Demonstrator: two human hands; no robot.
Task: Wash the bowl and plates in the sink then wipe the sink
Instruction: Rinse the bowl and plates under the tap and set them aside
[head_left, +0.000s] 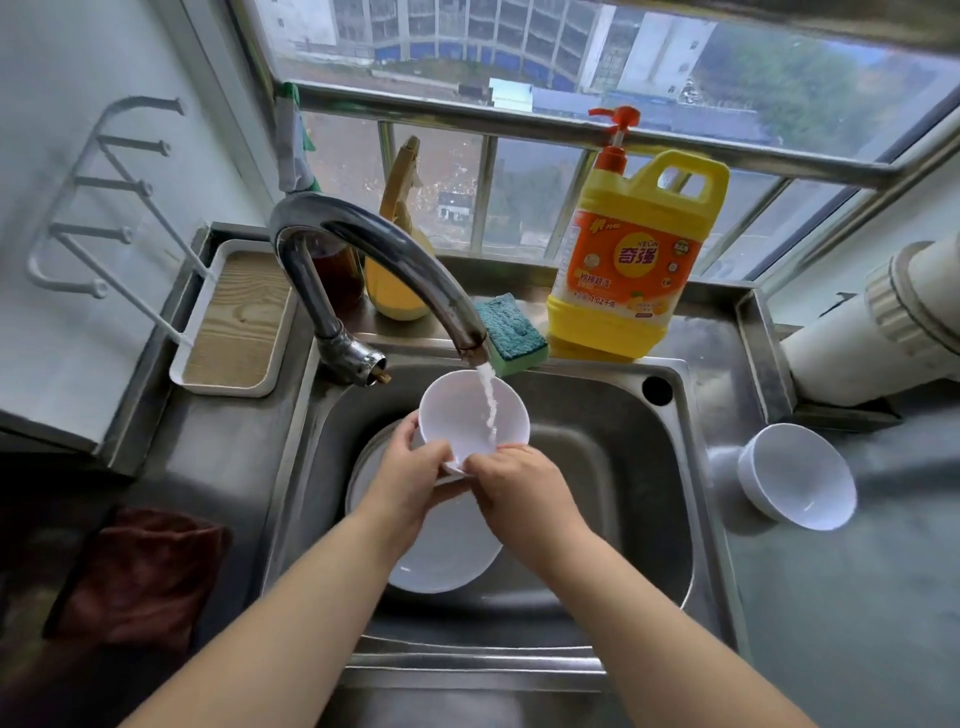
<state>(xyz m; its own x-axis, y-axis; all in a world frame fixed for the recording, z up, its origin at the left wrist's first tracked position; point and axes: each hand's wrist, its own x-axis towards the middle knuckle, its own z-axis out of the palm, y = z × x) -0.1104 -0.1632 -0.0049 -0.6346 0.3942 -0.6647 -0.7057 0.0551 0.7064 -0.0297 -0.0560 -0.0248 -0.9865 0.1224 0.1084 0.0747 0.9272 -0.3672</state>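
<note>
A small white bowl (457, 415) is held tilted over the steel sink (623, 415), under the running water from the faucet (363, 249). My left hand (410, 473) grips its near-left rim. My right hand (519, 483) holds the near rim beside it, fingers curled on the edge. Below my hands, white plates (447, 551) lie stacked in the sink basin, partly hidden by my wrists. A second white bowl (795, 475) lies on its side on the counter to the right of the sink.
A teal-and-green sponge (514, 332) and a yellow dish soap bottle (634, 260) stand on the ledge behind the sink. A white tray with a wooden base (234, 322) sits at the left. A dark red cloth (140, 577) lies on the left counter. A white pipe (883, 332) crosses the right.
</note>
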